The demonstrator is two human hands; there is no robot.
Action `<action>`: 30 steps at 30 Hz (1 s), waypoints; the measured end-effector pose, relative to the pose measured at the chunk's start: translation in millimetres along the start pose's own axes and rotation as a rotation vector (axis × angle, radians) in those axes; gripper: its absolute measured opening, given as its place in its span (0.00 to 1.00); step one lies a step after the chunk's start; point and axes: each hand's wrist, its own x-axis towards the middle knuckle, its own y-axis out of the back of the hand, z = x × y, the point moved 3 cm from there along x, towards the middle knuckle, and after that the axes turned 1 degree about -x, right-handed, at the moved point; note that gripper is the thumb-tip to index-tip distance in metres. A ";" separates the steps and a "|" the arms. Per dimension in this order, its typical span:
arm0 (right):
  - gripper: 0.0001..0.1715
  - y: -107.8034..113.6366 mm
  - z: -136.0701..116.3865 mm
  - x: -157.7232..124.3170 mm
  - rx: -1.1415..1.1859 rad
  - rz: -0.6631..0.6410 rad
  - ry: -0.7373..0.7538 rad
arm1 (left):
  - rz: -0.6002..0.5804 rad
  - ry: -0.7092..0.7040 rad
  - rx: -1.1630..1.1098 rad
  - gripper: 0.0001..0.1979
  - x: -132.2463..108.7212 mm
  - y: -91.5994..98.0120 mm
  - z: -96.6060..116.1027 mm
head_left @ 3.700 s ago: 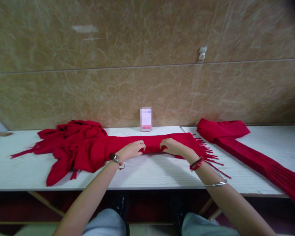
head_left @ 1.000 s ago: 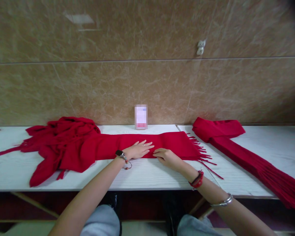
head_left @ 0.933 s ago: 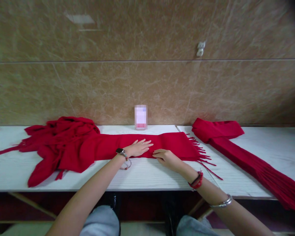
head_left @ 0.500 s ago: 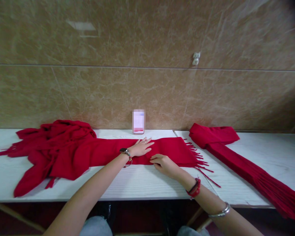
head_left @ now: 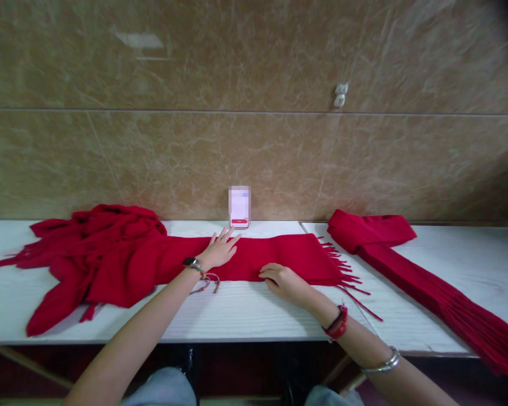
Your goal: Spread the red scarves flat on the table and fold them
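Note:
A red fringed scarf (head_left: 300, 254) lies flat across the table in front of me, its tassels pointing right. My left hand (head_left: 219, 250) rests palm down on it, fingers spread, with the fingertips near its far edge. At the near edge, my right hand (head_left: 284, 283) has its fingers curled together against the cloth; the thumb is mostly hidden. Toward the left the flat strip runs into a crumpled heap of red cloth (head_left: 110, 248).
Another red scarf (head_left: 402, 276), folded over at its far end, lies on the right and hangs past the front edge. A phone (head_left: 239, 206) leans against the tiled wall (head_left: 173, 158). The white table (head_left: 237, 316) has a seam right of centre.
My left hand has slid left along the scarf, away from my right hand. The right hand stays at the near edge.

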 end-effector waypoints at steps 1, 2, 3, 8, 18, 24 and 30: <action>0.16 0.4 -1.2 0.5 -0.021 -0.007 0.006 | -0.019 0.002 -0.016 0.24 -11.8 0.7 -1.4; 0.16 0.8 -2.6 1.1 -0.047 -0.016 0.011 | -0.062 0.000 -0.037 0.24 -22.6 0.0 -3.0; 0.15 1.3 -4.2 1.9 -0.078 -0.028 0.014 | -0.118 -0.011 -0.061 0.24 -31.9 -1.5 -4.7; 0.13 2.9 -9.8 4.5 -0.229 -0.106 0.002 | -0.234 -0.074 -0.123 0.24 -50.7 -7.4 -12.3; 0.21 2.9 -41.5 43.6 -0.246 -0.194 0.047 | -0.172 -0.115 -0.103 0.23 -50.5 -11.6 -10.4; 0.37 -33.3 -40.6 76.1 -0.264 -0.259 -0.330 | -0.183 0.094 -0.101 0.26 -57.0 -4.0 -32.5; 0.32 -54.0 -27.4 69.4 -0.288 -0.345 -0.359 | -0.252 0.365 -0.128 0.30 -74.7 -4.1 -79.4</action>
